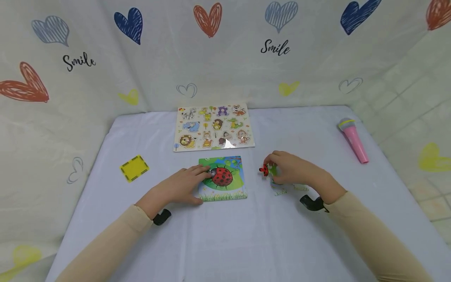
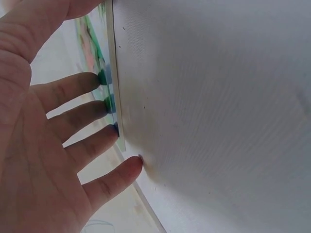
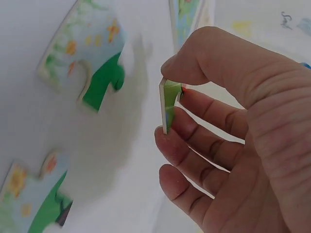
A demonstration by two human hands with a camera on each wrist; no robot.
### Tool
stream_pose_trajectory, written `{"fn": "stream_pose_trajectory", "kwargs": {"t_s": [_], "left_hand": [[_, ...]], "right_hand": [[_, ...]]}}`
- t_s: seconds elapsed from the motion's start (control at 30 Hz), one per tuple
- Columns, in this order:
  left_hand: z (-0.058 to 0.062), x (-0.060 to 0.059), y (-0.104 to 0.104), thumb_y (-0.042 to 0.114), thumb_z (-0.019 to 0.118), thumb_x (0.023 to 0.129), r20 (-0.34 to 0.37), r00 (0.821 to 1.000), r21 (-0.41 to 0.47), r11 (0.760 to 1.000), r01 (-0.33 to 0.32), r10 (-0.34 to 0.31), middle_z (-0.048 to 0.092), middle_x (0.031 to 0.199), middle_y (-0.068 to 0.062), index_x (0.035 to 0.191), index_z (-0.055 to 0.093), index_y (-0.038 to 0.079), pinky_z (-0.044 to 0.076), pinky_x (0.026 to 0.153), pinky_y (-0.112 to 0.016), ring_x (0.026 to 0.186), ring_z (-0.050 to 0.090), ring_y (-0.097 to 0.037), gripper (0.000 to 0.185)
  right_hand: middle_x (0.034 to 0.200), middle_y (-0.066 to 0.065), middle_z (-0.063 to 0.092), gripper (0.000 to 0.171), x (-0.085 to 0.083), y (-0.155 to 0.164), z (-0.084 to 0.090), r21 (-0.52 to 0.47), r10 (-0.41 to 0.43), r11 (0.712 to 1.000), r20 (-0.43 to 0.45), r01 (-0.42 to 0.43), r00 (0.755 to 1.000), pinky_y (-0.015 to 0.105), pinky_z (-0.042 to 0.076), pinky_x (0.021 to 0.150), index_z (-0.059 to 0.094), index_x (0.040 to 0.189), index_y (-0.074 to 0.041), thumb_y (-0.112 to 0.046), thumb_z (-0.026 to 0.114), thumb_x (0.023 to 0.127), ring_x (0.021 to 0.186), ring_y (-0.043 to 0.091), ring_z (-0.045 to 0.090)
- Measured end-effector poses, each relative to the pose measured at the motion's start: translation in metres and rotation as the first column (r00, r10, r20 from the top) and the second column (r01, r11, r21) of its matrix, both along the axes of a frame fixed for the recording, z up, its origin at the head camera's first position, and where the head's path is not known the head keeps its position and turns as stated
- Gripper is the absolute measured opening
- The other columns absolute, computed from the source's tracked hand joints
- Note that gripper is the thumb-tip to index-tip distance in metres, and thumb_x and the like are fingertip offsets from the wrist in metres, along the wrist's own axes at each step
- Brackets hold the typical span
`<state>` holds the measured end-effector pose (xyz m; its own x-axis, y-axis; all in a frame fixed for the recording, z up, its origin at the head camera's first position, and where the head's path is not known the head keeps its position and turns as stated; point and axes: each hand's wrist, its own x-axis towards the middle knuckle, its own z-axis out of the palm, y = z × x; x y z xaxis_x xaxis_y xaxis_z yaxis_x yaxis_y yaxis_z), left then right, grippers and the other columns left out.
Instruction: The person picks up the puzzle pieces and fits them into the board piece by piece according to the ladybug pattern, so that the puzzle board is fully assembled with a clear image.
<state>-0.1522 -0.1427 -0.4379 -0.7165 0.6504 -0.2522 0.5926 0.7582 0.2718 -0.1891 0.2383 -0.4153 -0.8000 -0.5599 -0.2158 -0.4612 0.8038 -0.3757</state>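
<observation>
A square ladybug picture board [image 1: 222, 177] lies flat in the middle of the table. My left hand [image 1: 183, 185] rests at its left side, fingers extended over the edge, thumb near the lower left corner. In the left wrist view several fingertips [image 2: 109, 104] touch the board's edge. To the right of the board, my right hand [image 1: 292, 168] pinches a jigsaw piece [image 3: 170, 102] with red and green print between thumb and fingers, held above the table. Two more jigsaw pieces lie below that hand: one with a green tab [image 3: 102, 53], another with flowers [image 3: 36, 194].
An animal puzzle board [image 1: 213, 127] lies at the back of the table. A yellow rectangle with black marks [image 1: 134, 168] is at left. On the far right lies a pink toy microphone [image 1: 355, 141]. A white curtain with hearts [image 1: 208, 58] hangs behind.
</observation>
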Motion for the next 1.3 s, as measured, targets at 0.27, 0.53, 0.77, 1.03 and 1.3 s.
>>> {"fn": "stream_pose_trajectory", "kwargs": {"t_s": [0.27, 0.53, 0.77, 1.03, 1.3], "left_hand": [[-0.002, -0.001, 0.000, 0.049, 0.081, 0.085, -0.016, 1.000, -0.004, 1.000, 0.003, -0.003, 0.034, 0.167, -0.007, 0.158, 0.042, 0.009, 0.039, 0.118, -0.055, 0.156, 0.030, -0.029, 0.092], [-0.003, -0.002, -0.001, 0.050, 0.082, 0.083, -0.025, 1.000, 0.000, 1.000, 0.006, -0.006, 0.036, 0.166, -0.007, 0.157, 0.043, 0.011, 0.040, 0.116, -0.056, 0.153, 0.034, -0.030, 0.093], [-0.003, -0.002, -0.001, 0.049, 0.082, 0.082, -0.038, 0.999, 0.008, 1.000, 0.023, -0.023, 0.037, 0.165, -0.008, 0.157, 0.043, 0.014, 0.040, 0.115, -0.059, 0.153, 0.035, -0.031, 0.091], [0.000, 0.000, 0.003, 0.047, 0.080, 0.084, -0.022, 0.999, -0.006, 1.000, 0.024, -0.024, 0.034, 0.167, -0.009, 0.158, 0.041, 0.011, 0.039, 0.117, -0.058, 0.154, 0.032, -0.033, 0.091], [0.002, 0.001, 0.007, 0.045, 0.078, 0.082, -0.034, 0.999, -0.026, 0.999, 0.040, -0.041, 0.037, 0.162, -0.011, 0.160, 0.039, 0.023, 0.041, 0.114, -0.059, 0.149, 0.036, -0.035, 0.089]], "right_hand": [[0.117, 0.000, 0.063, 0.045, -0.002, -0.029, -0.004, -0.046, 0.066, 0.997, 0.034, -0.064, 0.997, 0.040, 0.054, 0.094, 0.065, 0.129, -0.014, -0.014, 0.076, 0.085, 0.106, 0.018, 0.058], [0.120, 0.000, 0.063, 0.045, -0.004, -0.054, -0.015, -0.068, 0.143, 0.987, -0.007, -0.144, 0.990, 0.038, 0.053, 0.099, 0.066, 0.129, -0.012, -0.018, 0.078, 0.086, 0.109, 0.017, 0.059], [0.128, 0.002, 0.063, 0.045, -0.003, -0.073, -0.016, -0.076, 0.178, 0.981, -0.011, -0.178, 0.984, 0.041, 0.051, 0.106, 0.069, 0.131, -0.013, -0.020, 0.078, 0.088, 0.121, 0.021, 0.059], [0.132, 0.003, 0.064, 0.044, -0.006, -0.087, -0.021, -0.041, 0.196, 0.980, -0.018, -0.197, 0.980, 0.042, 0.049, 0.111, 0.070, 0.131, -0.014, -0.025, 0.078, 0.089, 0.126, 0.023, 0.058], [0.130, 0.004, 0.062, 0.043, -0.006, -0.091, -0.022, -0.055, 0.204, 0.977, -0.020, -0.205, 0.979, 0.042, 0.050, 0.107, 0.071, 0.131, -0.017, -0.022, 0.079, 0.089, 0.122, 0.023, 0.056]]}}
